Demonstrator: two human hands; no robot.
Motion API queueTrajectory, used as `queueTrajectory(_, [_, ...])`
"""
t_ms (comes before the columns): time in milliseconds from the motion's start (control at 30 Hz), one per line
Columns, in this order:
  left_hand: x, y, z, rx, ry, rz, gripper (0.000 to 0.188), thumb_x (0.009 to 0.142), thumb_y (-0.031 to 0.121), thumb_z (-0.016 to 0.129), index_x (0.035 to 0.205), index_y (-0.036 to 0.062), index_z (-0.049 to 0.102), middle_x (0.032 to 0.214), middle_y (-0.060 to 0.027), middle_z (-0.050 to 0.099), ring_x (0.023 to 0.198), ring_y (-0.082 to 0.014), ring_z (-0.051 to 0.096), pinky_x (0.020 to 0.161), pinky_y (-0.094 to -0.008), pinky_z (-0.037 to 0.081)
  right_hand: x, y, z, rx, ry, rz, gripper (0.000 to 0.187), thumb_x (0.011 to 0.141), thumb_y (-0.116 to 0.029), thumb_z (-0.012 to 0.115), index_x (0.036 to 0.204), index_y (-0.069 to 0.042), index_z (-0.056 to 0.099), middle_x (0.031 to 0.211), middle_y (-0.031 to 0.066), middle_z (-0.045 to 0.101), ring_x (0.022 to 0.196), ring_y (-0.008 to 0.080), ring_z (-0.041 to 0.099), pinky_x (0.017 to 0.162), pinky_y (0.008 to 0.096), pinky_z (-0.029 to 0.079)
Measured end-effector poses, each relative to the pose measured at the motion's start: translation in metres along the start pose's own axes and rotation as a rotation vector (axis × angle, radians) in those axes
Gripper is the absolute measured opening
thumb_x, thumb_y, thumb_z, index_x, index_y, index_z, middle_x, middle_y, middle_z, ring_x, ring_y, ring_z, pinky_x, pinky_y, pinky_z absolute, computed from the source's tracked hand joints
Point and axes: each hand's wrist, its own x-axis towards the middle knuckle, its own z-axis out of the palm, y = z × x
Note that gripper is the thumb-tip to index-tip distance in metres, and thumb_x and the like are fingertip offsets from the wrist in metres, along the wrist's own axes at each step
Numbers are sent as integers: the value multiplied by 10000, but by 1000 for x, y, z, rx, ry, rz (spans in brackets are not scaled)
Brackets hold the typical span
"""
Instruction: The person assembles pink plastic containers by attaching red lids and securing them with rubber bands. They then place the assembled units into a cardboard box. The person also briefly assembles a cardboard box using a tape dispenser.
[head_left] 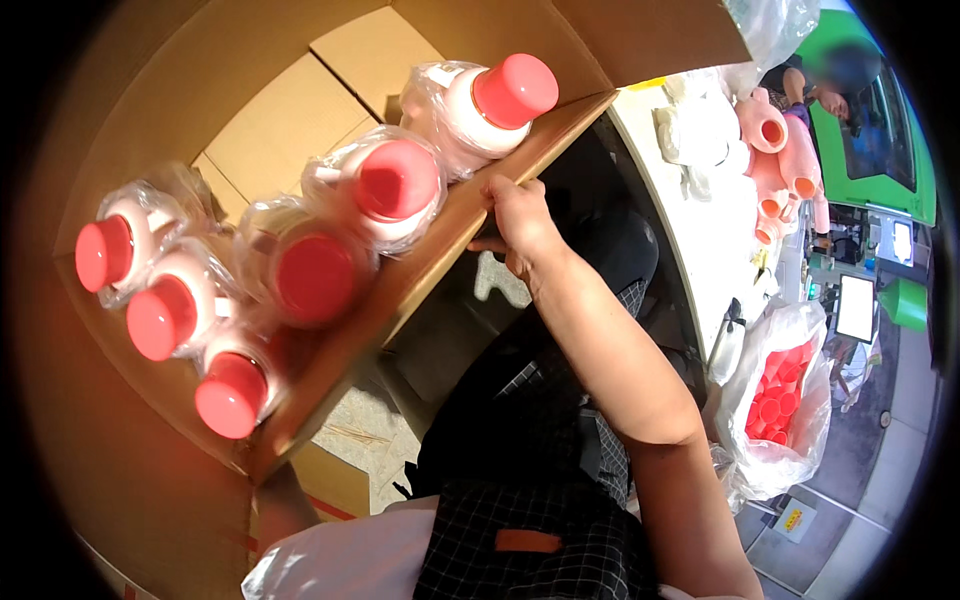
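My right hand [515,215] is closed on the near edge of a large open cardboard box [400,318], fingers curled around its wall. Inside the box stand several pale pink bottles with glossy coral-red caps, wrapped in clear plastic bags. One bottle [465,108] is just beyond my right hand; the others form two rows toward the left. My left forearm [283,505] reaches up against the box's lower left side. The left hand itself is hidden behind the cardboard, so its fingers do not show.
A white table [655,165] runs along the right, bearing pink bottles without caps [770,150]. Below it, a clear plastic bag [790,450] holds many red caps [775,405]. A person [795,85] is at the far right by a green machine [828,150]. Screens stand behind.
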Motion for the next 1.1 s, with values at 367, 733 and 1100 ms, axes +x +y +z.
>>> queueTrajectory(367, [-77,22,18,402,-134,187,245,899,135,651,1100,-4,640,1039,-160,670,964,-258,632,855,-362,505,11,1,10,-264,121,-75,914,829,-473,754,1407,53,282,1364,327,414,1201,420,558,960,501,507])
queueTrajectory(733, [-257,107,62,683,-502,776,192,900,109,635,1052,-6,660,987,-147,681,920,-228,641,819,-341,514,19,54,-57,-64,-195,-642,757,888,-433,694,1441,-12,393,1334,231,506,1233,378,488,1067,479,373])
queueTrajectory(1100, [-676,401,502,-32,-1094,1724,634,831,58,703,1387,-24,408,1355,-222,497,1289,-358,484,1096,-434,392,0,133,-392,631,394,-539,399,920,-2,641,1293,-51,507,1121,77,579,917,140,584,765,260,512])
